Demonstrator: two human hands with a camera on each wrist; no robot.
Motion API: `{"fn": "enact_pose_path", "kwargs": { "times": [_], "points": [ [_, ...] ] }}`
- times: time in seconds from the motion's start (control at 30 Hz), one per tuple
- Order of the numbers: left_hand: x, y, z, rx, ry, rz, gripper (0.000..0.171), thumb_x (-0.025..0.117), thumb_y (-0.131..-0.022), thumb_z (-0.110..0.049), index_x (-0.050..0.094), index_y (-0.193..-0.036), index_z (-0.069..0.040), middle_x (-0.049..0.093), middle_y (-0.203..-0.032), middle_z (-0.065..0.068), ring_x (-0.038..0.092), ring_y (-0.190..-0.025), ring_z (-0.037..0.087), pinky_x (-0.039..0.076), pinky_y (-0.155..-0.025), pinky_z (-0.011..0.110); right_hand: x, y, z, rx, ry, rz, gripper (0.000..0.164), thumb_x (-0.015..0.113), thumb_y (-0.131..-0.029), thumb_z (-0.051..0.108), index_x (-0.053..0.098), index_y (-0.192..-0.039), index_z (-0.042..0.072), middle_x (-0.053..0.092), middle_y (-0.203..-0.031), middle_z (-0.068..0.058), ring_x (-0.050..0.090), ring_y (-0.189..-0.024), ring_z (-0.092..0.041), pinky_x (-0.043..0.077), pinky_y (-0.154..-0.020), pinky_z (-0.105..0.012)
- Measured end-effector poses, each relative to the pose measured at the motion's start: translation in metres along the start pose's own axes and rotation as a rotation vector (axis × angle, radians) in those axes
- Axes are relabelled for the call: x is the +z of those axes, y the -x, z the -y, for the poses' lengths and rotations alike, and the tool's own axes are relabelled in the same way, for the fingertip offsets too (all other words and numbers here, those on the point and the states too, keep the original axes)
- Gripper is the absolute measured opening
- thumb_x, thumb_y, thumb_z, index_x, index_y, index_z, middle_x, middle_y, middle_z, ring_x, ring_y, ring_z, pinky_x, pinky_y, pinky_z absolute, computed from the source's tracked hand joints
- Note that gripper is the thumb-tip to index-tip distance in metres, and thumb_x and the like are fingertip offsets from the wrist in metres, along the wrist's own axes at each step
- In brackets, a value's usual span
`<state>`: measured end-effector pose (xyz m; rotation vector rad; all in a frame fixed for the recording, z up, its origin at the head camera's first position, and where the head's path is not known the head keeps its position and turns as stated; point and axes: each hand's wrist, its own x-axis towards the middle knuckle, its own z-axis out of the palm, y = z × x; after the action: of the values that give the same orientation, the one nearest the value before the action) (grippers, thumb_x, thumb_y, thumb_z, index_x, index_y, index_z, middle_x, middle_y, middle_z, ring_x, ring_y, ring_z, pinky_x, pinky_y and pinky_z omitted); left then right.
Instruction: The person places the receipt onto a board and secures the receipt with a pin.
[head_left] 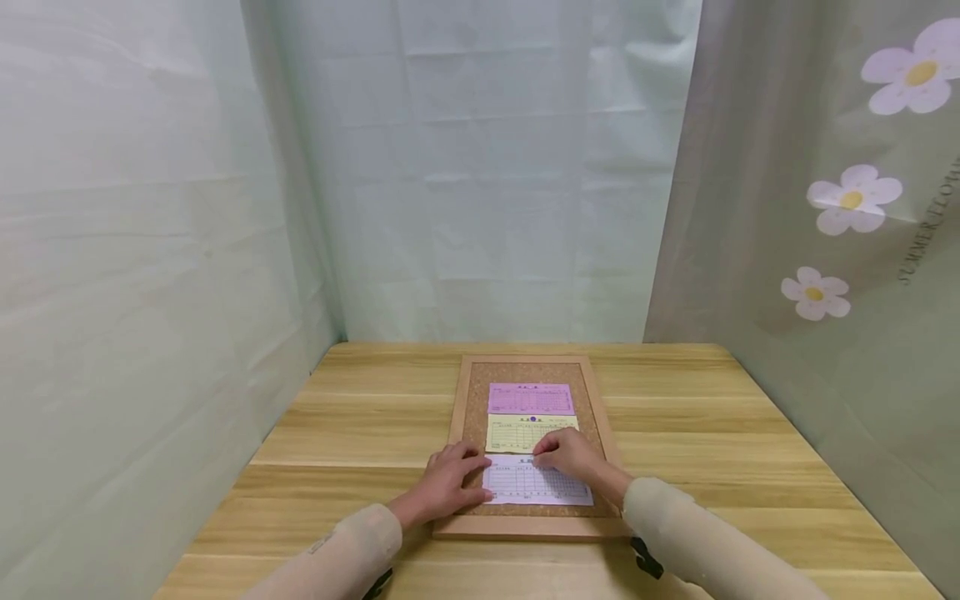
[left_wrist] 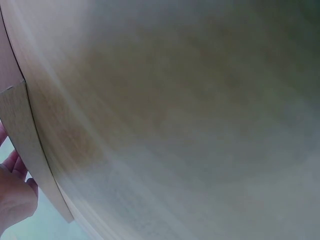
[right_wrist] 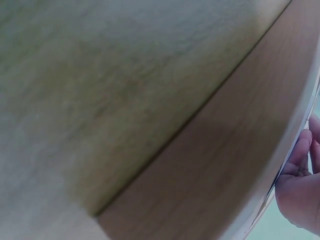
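Note:
A cork board (head_left: 476,400) in a wooden frame lies on the table. Three printed form slips are lined up on it: a purple slip (head_left: 529,398) at the top, a yellow slip (head_left: 510,435) in the middle and a white slip (head_left: 525,483) at the bottom. A round purple push pin (head_left: 533,418) sits at the yellow slip's top edge. My left hand (head_left: 447,481) rests over the board's left side, fingertips on the white slip's left edge. My right hand (head_left: 567,456) pinches a tiny push pin, mostly hidden by the fingertips, at the white slip's top edge.
The wood-grain table (head_left: 337,442) stretches out on both sides of the board. Pale curtains (head_left: 487,183) surround it at the back and sides, with printed flowers on the right one. Both wrist views mostly show blurred tabletop and the board's frame (right_wrist: 210,150).

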<state>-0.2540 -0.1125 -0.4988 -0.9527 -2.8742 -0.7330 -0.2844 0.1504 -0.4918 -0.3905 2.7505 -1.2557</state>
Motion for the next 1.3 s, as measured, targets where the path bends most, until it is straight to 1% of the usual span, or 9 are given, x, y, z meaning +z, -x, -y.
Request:
{"fn": "enact_pose_path", "kwargs": {
  "times": [0.13, 0.3, 0.43, 0.63, 0.83, 1.07, 1.2, 1.3],
  "points": [
    [-0.0003, -0.0005, 0.0, -0.017, 0.006, 0.01, 0.054, 0.072, -0.089, -0.041, 0.064, -0.13, -0.008, 0.051, -0.131, 0.011, 0.045, -0.121, 0.03, 0.032, -0.1, 0.052, 0.0008, 0.0003, 0.0001, -0.001, 0.002, 0.0, 0.004, 0.077, -0.084, 0.009, 0.073, -0.082, 0.008, 0.065, -0.078, 0.005, 0.054, -0.071, -0.013, 0.044, -0.068, -0.031],
    [0.0005, -0.0011, 0.0004, -0.03, 0.002, 0.016, 0.053, 0.072, -0.09, -0.041, 0.064, -0.131, -0.008, 0.051, -0.133, 0.01, 0.044, -0.123, 0.029, 0.032, -0.101, 0.052, 0.0012, 0.0007, 0.0003, 0.015, 0.009, -0.004, 0.006, 0.077, -0.084, 0.009, 0.073, -0.08, 0.012, 0.066, -0.078, 0.005, 0.054, -0.071, -0.013, 0.044, -0.068, -0.031],
    [0.0005, -0.0008, 0.0004, -0.027, 0.003, 0.015, 0.053, 0.071, -0.09, -0.042, 0.064, -0.131, -0.009, 0.051, -0.132, 0.01, 0.044, -0.122, 0.029, 0.032, -0.101, 0.052, 0.0009, 0.0006, 0.0017, 0.024, 0.018, -0.012, 0.006, 0.077, -0.084, 0.011, 0.074, -0.079, 0.013, 0.066, -0.077, 0.006, 0.055, -0.071, -0.012, 0.044, -0.068, -0.031],
    [-0.0009, 0.0, -0.0007, -0.01, 0.009, 0.008, 0.054, 0.072, -0.09, -0.041, 0.064, -0.13, -0.007, 0.052, -0.131, 0.012, 0.045, -0.121, 0.03, 0.032, -0.1, 0.053, 0.002, 0.0012, 0.0031, 0.018, 0.026, -0.028, 0.005, 0.077, -0.083, 0.011, 0.074, -0.079, 0.011, 0.068, -0.077, 0.005, 0.055, -0.07, -0.011, 0.045, -0.067, -0.031],
    [-0.0006, 0.0005, -0.001, -0.016, 0.011, 0.01, 0.054, 0.072, -0.09, -0.041, 0.064, -0.13, -0.007, 0.051, -0.132, 0.013, 0.045, -0.121, 0.03, 0.031, -0.1, 0.054, 0.0031, 0.0013, 0.004, 0.026, 0.033, -0.029, 0.006, 0.077, -0.083, 0.011, 0.074, -0.078, 0.01, 0.067, -0.076, 0.005, 0.055, -0.069, -0.011, 0.045, -0.065, -0.029],
    [-0.0005, -0.0005, -0.0006, -0.027, 0.003, 0.017, 0.054, 0.071, -0.09, -0.041, 0.063, -0.131, -0.008, 0.051, -0.132, 0.011, 0.045, -0.121, 0.028, 0.032, -0.101, 0.052, 0.0024, 0.0, 0.0037, 0.022, 0.036, -0.027, 0.007, 0.077, -0.083, 0.01, 0.074, -0.077, 0.01, 0.068, -0.075, 0.005, 0.055, -0.067, -0.011, 0.045, -0.064, -0.029],
    [-0.0004, -0.0011, -0.0004, -0.029, 0.0, 0.02, 0.053, 0.072, -0.09, -0.041, 0.063, -0.131, -0.008, 0.051, -0.131, 0.01, 0.045, -0.121, 0.028, 0.032, -0.101, 0.052, 0.0014, -0.0013, 0.0034, 0.042, 0.027, -0.019, 0.006, 0.076, -0.083, 0.009, 0.075, -0.078, 0.012, 0.068, -0.076, 0.005, 0.055, -0.068, -0.011, 0.045, -0.064, -0.028],
    [-0.0007, -0.0007, -0.0007, -0.023, 0.002, 0.014, 0.054, 0.072, -0.09, -0.041, 0.064, -0.131, -0.007, 0.052, -0.131, 0.011, 0.045, -0.12, 0.029, 0.032, -0.101, 0.052, 0.0008, -0.0024, 0.0036, 0.053, 0.017, -0.015, 0.005, 0.077, -0.083, 0.009, 0.075, -0.078, 0.01, 0.068, -0.077, 0.004, 0.055, -0.068, -0.012, 0.045, -0.063, -0.029]
  ]
}}
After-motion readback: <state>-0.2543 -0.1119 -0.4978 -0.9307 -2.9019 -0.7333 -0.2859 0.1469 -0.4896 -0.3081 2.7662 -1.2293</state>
